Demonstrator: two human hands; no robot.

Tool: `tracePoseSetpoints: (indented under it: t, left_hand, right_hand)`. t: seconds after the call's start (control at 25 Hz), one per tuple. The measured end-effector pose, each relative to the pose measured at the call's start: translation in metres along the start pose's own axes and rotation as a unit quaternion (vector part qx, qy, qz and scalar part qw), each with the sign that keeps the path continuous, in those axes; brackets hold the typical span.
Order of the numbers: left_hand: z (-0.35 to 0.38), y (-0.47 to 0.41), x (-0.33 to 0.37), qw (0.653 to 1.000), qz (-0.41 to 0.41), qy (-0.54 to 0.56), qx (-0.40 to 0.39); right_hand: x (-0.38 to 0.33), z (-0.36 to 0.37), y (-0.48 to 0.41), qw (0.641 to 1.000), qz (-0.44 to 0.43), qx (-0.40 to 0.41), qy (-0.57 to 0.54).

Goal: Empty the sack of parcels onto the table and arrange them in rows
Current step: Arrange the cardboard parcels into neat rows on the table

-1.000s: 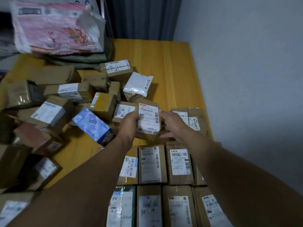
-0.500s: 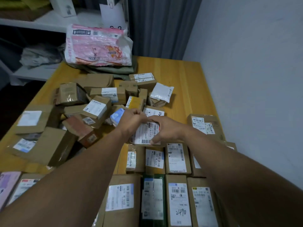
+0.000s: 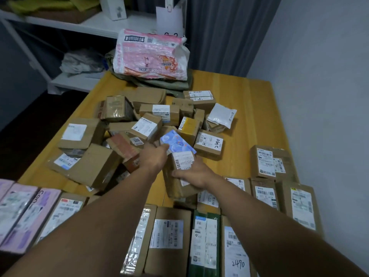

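Two parcels in hand above the heap [image 3: 145, 126] on the table [image 3: 249, 116]
Left hand [image 3: 153, 157] pinches the blue packet [image 3: 179, 143] by its near corner; right hand [image 3: 192, 174] curls its fingers over the tilted brown box [image 3: 175, 188], just beyond the rows [image 3: 168, 232]; the packet is likely light and pliant, the box stiff, best gripped across opposite faces.

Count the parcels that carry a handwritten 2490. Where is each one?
2. One brown box lies at the pile's right edge, beside the blue parcel; the second box is in the nearest row, right of the green parcel. Hidden faces may carry more.
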State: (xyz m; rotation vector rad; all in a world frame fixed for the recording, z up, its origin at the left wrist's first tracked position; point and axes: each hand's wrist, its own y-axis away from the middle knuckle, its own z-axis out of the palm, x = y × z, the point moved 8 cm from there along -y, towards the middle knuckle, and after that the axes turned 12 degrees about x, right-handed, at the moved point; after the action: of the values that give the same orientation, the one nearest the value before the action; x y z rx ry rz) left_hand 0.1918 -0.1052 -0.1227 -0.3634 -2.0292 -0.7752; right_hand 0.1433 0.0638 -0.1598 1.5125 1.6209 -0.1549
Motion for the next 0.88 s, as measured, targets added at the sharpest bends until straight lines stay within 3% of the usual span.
tracePoseSetpoints:
  t: [0.2,0.44,0.88]
  left_hand:
    - [-0.005,0.001,-0.054,0.994,-0.103,-0.020,-0.028]
    - [0.001,-0.036,-0.097,0.989,-0.111,-0.080,-0.060]
    - [0.025,-0.059,-0.141,0.970,-0.090,-0.158,-0.163]
  right_hand:
    - [0.009,0.051,-0.015,0.997,0.055,0.031,-0.044]
    - [0.019,0.094,-0.019,0.992,0.115,0.036,-0.032]
    - [0.033,0.108,-0.013,0.983,0.110,0.106,0.101]
